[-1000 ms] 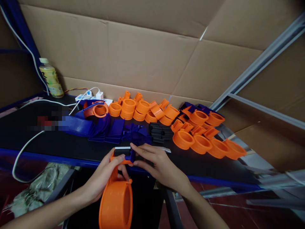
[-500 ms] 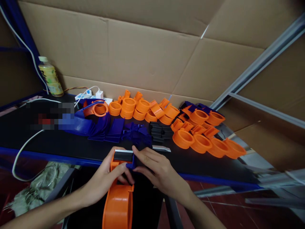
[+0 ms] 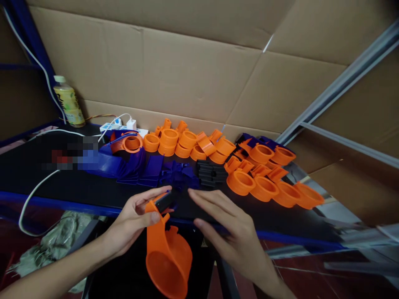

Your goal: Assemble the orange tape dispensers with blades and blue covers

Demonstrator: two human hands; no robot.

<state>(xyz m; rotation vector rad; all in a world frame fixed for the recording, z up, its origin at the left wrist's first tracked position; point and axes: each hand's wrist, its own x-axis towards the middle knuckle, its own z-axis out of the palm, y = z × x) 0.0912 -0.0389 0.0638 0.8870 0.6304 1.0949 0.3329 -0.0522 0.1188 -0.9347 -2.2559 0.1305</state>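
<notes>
Left hand (image 3: 132, 224) angled inward, pinching orange holder (image 3: 168, 258), right hand (image 3: 232, 232) apart, grip spread, empty

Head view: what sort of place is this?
Probably a small assembly workshop: matching orange parts, blue parts and black parts sit grouped on a bench, and the left hand holds another orange piece.
</notes>
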